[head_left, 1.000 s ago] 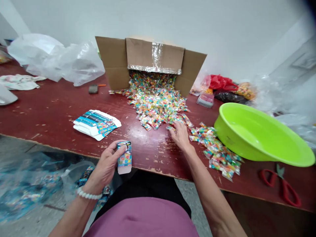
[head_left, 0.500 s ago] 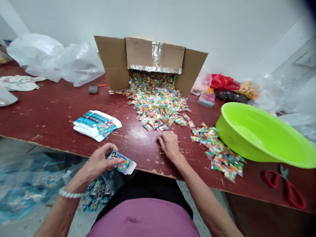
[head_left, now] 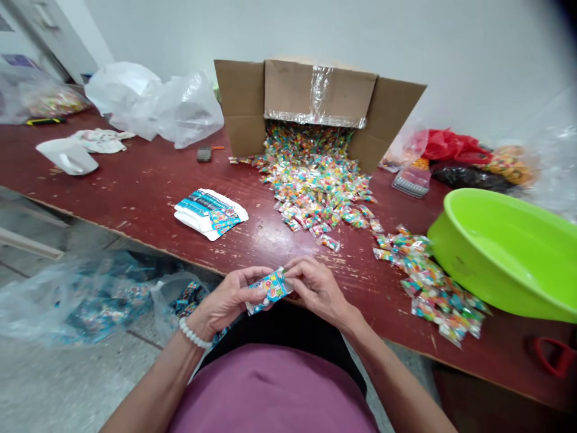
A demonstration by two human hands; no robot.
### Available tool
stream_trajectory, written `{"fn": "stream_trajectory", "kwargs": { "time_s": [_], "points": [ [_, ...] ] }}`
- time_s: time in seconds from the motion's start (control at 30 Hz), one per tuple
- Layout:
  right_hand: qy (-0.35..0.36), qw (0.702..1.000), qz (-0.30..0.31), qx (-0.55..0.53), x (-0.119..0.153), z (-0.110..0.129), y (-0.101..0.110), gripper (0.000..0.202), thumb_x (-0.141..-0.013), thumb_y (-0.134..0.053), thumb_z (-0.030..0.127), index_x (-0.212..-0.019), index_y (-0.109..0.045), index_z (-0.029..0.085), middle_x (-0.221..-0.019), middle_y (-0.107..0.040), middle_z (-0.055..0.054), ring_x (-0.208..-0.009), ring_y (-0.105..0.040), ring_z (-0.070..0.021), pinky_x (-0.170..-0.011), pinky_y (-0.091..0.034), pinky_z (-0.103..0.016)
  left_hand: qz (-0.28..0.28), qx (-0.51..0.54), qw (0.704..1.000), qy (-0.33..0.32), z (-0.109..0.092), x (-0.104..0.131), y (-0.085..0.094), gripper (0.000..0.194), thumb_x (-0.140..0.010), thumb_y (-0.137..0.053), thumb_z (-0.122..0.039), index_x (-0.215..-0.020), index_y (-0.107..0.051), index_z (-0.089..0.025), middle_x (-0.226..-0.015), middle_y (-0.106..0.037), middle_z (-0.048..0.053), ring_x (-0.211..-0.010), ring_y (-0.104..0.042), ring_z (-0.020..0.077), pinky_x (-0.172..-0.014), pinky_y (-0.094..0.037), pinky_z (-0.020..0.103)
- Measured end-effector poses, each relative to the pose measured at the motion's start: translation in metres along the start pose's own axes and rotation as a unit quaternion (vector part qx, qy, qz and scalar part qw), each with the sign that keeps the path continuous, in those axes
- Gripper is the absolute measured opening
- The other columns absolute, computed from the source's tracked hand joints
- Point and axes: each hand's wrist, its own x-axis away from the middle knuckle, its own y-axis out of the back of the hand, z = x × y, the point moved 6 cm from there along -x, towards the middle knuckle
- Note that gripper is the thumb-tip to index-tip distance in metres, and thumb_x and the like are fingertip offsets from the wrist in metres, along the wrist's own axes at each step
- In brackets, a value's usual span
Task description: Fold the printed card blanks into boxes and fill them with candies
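My left hand [head_left: 234, 297] is closed round a small blue printed box [head_left: 269, 291] near the table's front edge. At the box's right end, the fingers of my right hand [head_left: 315, 287] are pinched together; a bit of something green shows by the fingertips, too small to make out. Wrapped candies [head_left: 311, 186] spill out of an open cardboard box [head_left: 320, 90] at the back. A second group of candies [head_left: 428, 276] lies to the right. Several flattened blue and white boxes [head_left: 210, 211] are stacked on the left.
A large green basin [head_left: 505, 252] stands on the right of the red table [head_left: 148, 180], with red-handled scissors [head_left: 554, 356] in front. Plastic bags [head_left: 189, 111] and a white scoop [head_left: 67, 156] are at left. A bag of blue packets [head_left: 108, 300] lies below the table.
My right hand has left the table by the candy pile and come to the small box's end. My left hand has raised the box slightly. The view has shifted left.
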Motion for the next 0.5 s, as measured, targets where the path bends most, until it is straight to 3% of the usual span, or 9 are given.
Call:
{"fn": "stream_trajectory", "kwargs": {
  "time_s": [0.07, 0.17, 0.3, 0.5],
  "points": [
    [-0.041, 0.998, 0.021, -0.049, 0.002, -0.004, 0.001, 0.016, -0.092, -0.061, 0.018, -0.106, -0.065, 0.024, -0.097, -0.07, -0.004, -0.086, -0.066, -0.0182, -0.079, -0.051, -0.032, 0.042, -0.005, 0.999, 0.016, 0.008, 0.002, -0.008, 0.051, -0.068, -0.086, -0.022, -0.113, -0.067, -0.009, -0.094, -0.071, 0.009, -0.074, -0.068, 0.0143, -0.068, -0.054, 0.021],
    [-0.078, 0.99, 0.068, -0.093, 0.004, -0.008, 0.002, 0.045, -0.088, -0.064, 0.016, -0.131, -0.051, 0.026, -0.113, -0.067, -0.005, -0.093, -0.066, -0.0185, -0.08, -0.053, -0.032, 0.069, -0.042, 0.996, 0.037, 0.017, 0.003, -0.015, 0.046, -0.073, -0.083, -0.029, -0.111, -0.064, -0.011, -0.09, -0.068, 0.007, -0.072, -0.071, 0.017, -0.063, -0.053, 0.022],
    [-0.069, 0.983, 0.137, -0.1, 0.004, -0.003, 0.003, 0.057, -0.088, -0.065, 0.017, -0.138, -0.041, 0.028, -0.124, -0.061, -0.008, -0.1, -0.065, -0.0198, -0.081, -0.055, -0.034, 0.104, -0.067, 0.992, 0.034, 0.019, 0.005, -0.024, 0.042, -0.084, -0.072, -0.034, -0.119, -0.052, -0.021, -0.103, -0.066, 0.006, -0.066, -0.072, 0.0171, -0.058, -0.052, 0.024],
    [-0.036, 0.968, 0.236, -0.082, -0.001, 0.015, 0.0, 0.059, -0.093, -0.05, 0.009, -0.145, -0.03, 0.028, -0.114, -0.063, -0.007, -0.088, -0.066, -0.0172, -0.072, -0.056, -0.031, 0.096, -0.157, 0.983, -0.025, 0.012, 0.007, -0.03, 0.036, -0.088, -0.067, -0.037, -0.115, -0.05, -0.02, -0.102, -0.064, 0.005, -0.065, -0.06, 0.0092, -0.058, -0.051, 0.021]
  ]
}}
